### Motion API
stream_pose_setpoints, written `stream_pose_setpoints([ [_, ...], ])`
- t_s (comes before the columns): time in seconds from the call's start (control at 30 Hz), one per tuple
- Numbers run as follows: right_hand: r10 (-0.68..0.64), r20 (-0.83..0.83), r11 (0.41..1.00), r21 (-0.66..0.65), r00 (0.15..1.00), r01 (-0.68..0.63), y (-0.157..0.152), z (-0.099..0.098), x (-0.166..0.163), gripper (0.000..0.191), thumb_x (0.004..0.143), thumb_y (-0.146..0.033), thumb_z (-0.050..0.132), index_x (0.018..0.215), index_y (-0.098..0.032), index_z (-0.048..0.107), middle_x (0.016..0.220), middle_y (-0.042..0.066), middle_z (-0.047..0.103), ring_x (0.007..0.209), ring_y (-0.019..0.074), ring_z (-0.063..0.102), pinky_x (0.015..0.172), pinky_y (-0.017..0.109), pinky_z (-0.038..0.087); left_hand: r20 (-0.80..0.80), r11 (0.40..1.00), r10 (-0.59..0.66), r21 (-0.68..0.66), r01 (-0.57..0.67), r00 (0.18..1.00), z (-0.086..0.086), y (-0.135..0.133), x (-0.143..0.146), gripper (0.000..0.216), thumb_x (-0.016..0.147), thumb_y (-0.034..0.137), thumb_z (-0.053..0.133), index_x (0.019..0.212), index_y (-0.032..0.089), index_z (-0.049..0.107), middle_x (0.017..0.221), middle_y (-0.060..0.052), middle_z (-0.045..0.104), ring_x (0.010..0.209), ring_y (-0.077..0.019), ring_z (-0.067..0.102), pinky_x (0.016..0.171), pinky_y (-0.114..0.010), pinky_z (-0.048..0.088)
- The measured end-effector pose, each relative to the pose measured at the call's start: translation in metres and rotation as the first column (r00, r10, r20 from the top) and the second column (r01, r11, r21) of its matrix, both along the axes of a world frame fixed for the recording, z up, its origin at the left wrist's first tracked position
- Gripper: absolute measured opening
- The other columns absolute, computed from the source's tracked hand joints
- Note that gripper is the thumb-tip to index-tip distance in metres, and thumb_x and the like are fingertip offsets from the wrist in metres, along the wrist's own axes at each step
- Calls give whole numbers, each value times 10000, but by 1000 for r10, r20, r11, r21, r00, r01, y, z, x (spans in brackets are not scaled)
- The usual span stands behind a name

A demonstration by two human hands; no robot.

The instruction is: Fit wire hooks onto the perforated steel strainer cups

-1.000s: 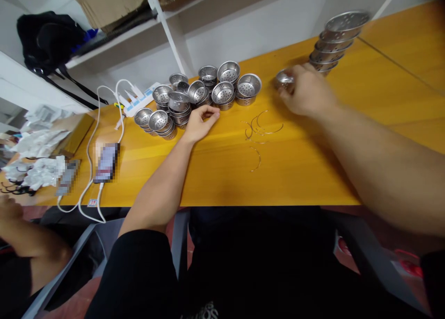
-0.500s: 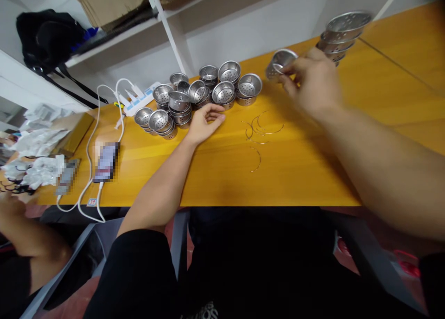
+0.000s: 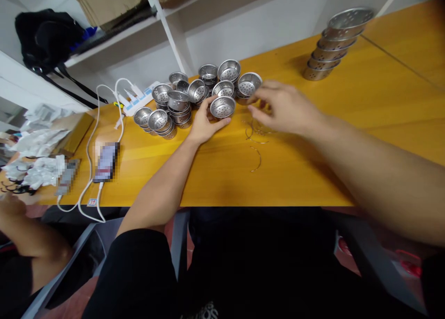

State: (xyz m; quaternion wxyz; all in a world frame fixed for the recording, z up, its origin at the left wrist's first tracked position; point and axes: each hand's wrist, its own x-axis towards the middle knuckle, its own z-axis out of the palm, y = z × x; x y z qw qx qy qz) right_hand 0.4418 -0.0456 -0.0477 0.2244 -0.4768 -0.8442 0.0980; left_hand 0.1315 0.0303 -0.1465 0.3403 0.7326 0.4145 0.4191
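Note:
My left hand (image 3: 203, 123) lies on the yellow table (image 3: 313, 138) with its fingers curled round a perforated steel cup (image 3: 222, 107), just in front of a pile of several like cups (image 3: 181, 101). My right hand (image 3: 283, 108) hovers to the right of that cup, fingers stretched out and slightly blurred, with nothing in them. It is above several thin wire rings (image 3: 255, 130) that lie loose on the table. One more wire ring (image 3: 257, 159) lies nearer to me.
A leaning stack of steel cups (image 3: 330, 45) stands at the far right. A power strip (image 3: 139, 101), white cable, phone (image 3: 106, 161) and crumpled white wrappers (image 3: 38, 143) lie at the left. Another person's arm (image 3: 24, 238) shows at the bottom left.
My right hand lifted a cup near the right stack, then swung left and down over the wire rings, and it no longer holds a cup. My left hand now grips a cup.

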Motion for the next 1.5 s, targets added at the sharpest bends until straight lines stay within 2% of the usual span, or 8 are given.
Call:
stream_pose_setpoints([
  [0.1, -149, 373, 970, -125, 916, 209, 4, 10, 16, 466, 1234, -664, 717, 1164, -223, 852, 1262, 282, 888, 1155, 493, 841, 950, 592, 631, -8, 1000, 8, -5, -8, 1000, 0, 2, -2, 1061, 859, 687, 1172, 1689, 322, 622, 1816, -193, 732, 1646, -455, 793, 1398, -682, 700],
  [0.2, -43, 552, 930, -283, 833, 236, 5, 15, 21, 449, 1216, -627, 781, 979, -245, 770, 1070, 210, 873, 944, 366, 772, 793, 479, 498, -26, 1000, 14, 3, -14, 1000, 0, 0, -1, 1075, 852, 706, 1175, 1698, 332, 629, 1806, -184, 743, 1641, -456, 794, 1389, -678, 698],
  [0.33, 31, 462, 934, -329, 887, 138, 8, 9, 17, 195, 1169, -268, 745, 976, -254, 764, 1003, 122, 863, 821, 261, 666, 770, 431, 450, -41, 999, 16, 30, -14, 999, 0, 0, -1, 1075, 859, 779, 1157, 1688, 333, 639, 1832, -186, 728, 1669, -446, 780, 1399, -646, 697],
  [0.47, 59, 430, 940, -327, 901, 94, 12, 1, 14, 214, 1131, -172, 693, 940, -260, 733, 967, 102, 846, 796, 257, 655, 774, 431, 477, -30, 999, 7, 48, -5, 1000, -3, 1, 0, 1058, 915, 762, 1123, 1727, 325, 602, 1854, -203, 707, 1676, -424, 782, 1432, -624, 684],
  [0.77, 77, 362, 949, -312, 929, 43, 13, -7, 10, 296, 1016, -255, 875, 835, -264, 641, 935, 161, 831, 965, 365, 790, 844, 479, 542, -62, 996, 2, 91, 4, 998, 5, -8, 5, 999, 864, 658, 1165, 1661, 312, 673, 1803, -182, 763, 1643, -424, 791, 1459, -646, 657],
  [0.93, 40, 369, 965, -256, 929, 60, 19, -7, 18, 83, 1062, -272, 818, 1011, -265, 753, 1035, 146, 854, 1009, 365, 828, 904, 499, 591, -51, 995, -5, 95, 9, 999, 10, -12, 6, 987, 858, 658, 1169, 1639, 290, 692, 1750, -188, 798, 1589, -419, 819, 1435, -640, 676],
  [1.23, 130, 33, 990, -54, 991, -128, 38, -22, 39, 138, 1085, -280, 746, 1202, -291, 820, 1150, 142, 937, 995, 374, 858, 970, 543, 690, -127, 979, -17, 199, 43, 992, 8, -9, 7, 1069, 783, 1027, 1068, 1494, 271, 813, 1492, -132, 824, 1475, -366, 817, 1378, -558, 660],
  [1.5, 119, -267, 993, 47, 956, -110, 29, -32, 24, 263, 1228, -542, 774, 1254, -314, 902, 1177, 151, 941, 1039, 392, 870, 1057, 604, 720, -131, 950, -31, 304, 70, 991, -11, 7, 1, 973, 915, 865, 1060, 1611, 285, 705, 1600, -164, 818, 1534, -390, 812, 1398, -610, 659],
])
